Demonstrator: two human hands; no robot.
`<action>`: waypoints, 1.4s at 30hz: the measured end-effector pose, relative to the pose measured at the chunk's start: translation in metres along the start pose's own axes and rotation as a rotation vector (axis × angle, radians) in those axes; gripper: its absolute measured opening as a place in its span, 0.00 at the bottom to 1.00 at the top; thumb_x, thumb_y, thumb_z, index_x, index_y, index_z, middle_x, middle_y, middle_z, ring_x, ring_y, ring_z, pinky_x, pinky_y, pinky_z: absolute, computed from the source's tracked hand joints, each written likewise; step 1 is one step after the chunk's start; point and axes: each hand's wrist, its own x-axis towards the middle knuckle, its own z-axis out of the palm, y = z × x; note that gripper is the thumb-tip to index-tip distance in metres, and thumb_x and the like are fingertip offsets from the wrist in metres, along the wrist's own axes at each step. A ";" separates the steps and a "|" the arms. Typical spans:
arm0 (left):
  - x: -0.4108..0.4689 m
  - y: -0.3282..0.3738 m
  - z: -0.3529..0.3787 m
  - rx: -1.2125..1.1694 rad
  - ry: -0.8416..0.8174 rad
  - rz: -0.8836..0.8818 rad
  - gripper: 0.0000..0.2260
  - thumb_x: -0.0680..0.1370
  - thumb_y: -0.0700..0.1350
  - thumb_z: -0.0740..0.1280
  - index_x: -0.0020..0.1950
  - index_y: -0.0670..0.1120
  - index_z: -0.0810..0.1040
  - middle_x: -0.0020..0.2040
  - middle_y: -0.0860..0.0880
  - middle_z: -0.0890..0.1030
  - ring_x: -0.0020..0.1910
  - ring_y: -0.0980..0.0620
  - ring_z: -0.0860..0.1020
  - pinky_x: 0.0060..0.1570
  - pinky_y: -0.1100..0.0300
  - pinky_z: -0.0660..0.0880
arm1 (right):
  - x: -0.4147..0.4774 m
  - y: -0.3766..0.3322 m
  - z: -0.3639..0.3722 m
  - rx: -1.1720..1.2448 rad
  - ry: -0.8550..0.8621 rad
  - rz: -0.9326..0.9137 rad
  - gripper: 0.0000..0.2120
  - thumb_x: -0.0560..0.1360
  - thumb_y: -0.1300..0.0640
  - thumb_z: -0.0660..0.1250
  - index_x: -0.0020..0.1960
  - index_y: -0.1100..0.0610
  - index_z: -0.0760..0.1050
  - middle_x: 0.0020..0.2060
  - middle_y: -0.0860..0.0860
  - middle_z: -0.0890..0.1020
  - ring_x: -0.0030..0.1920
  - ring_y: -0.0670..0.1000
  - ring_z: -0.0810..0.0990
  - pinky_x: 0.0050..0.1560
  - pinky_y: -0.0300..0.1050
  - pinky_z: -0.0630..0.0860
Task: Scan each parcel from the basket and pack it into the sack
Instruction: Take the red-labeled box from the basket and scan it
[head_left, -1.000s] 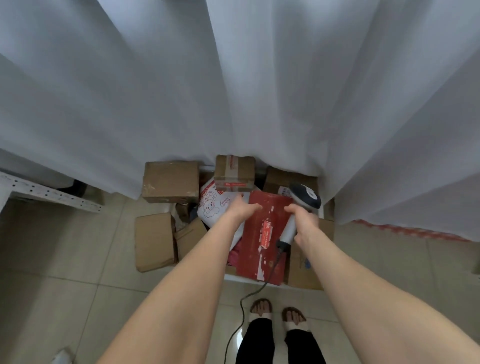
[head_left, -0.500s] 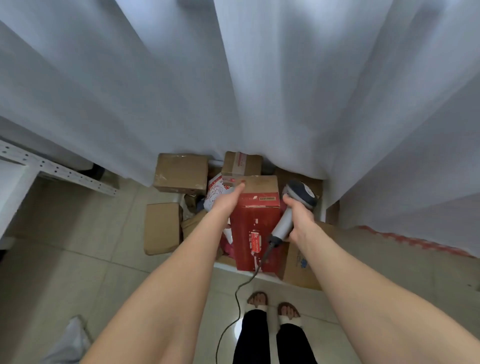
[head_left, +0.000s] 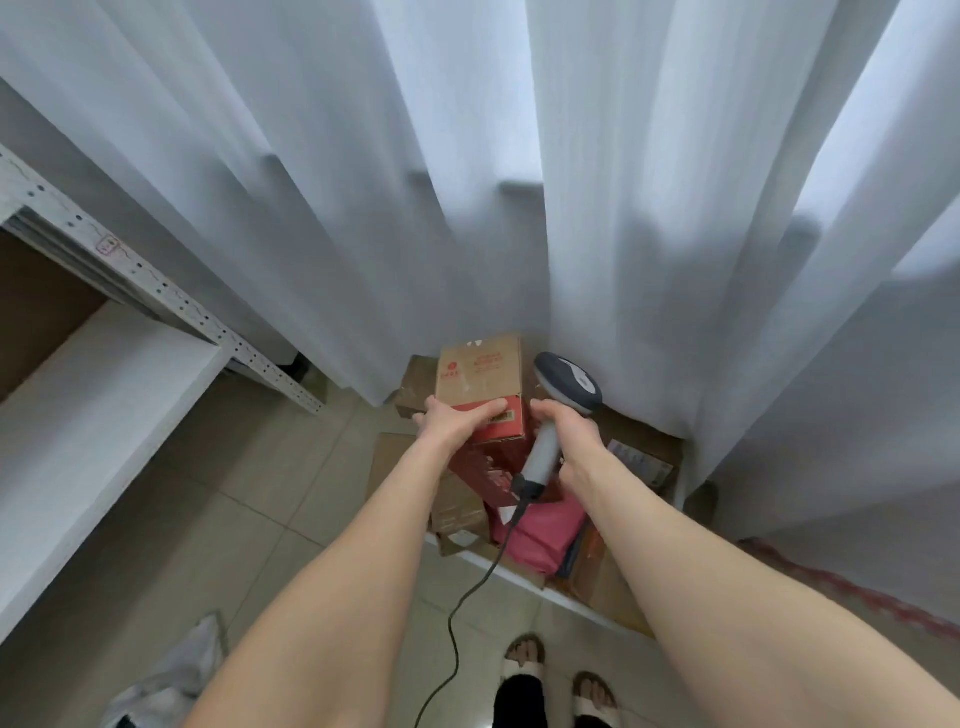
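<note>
We can't read the print on the box (head_left: 480, 376): too small, too blurry. The left hand (head_left: 457, 422) grips it w/ most fingers out of sight behind it. The scanner (head_left: 563, 395) shows only its back, window hidden. The basket (head_left: 519, 569): far end under the curtain (head_left: 467, 208), contents mostly behind our arms. Label on the rt parcel (head_left: 641, 460) is unreadable. The sack (head_left: 161, 680) is cut off at the bottom edge.

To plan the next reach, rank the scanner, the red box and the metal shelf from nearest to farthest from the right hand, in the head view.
1. The scanner: gripped in the right hand itself.
2. The red box: just to its left, held by the left hand.
3. The metal shelf: far off on the left.
</note>
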 end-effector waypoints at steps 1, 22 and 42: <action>-0.002 -0.001 -0.005 0.019 0.045 0.002 0.52 0.61 0.63 0.77 0.75 0.42 0.57 0.71 0.42 0.62 0.70 0.44 0.65 0.68 0.52 0.65 | -0.004 0.000 0.006 -0.002 -0.025 -0.004 0.17 0.72 0.57 0.73 0.59 0.61 0.78 0.39 0.53 0.83 0.38 0.50 0.81 0.31 0.40 0.74; 0.050 -0.056 -0.007 -0.259 -0.032 -0.186 0.19 0.71 0.46 0.74 0.57 0.41 0.73 0.54 0.42 0.80 0.51 0.44 0.80 0.51 0.51 0.79 | 0.040 0.025 0.040 -0.014 0.066 -0.032 0.19 0.71 0.55 0.75 0.58 0.59 0.74 0.42 0.54 0.81 0.41 0.52 0.81 0.37 0.46 0.76; 0.102 -0.106 0.093 -0.254 -0.393 -0.115 0.26 0.79 0.28 0.53 0.75 0.44 0.62 0.73 0.46 0.67 0.69 0.47 0.68 0.63 0.53 0.69 | 0.123 0.106 -0.026 -0.078 0.182 0.067 0.28 0.70 0.54 0.76 0.66 0.61 0.72 0.55 0.58 0.82 0.55 0.59 0.81 0.60 0.60 0.77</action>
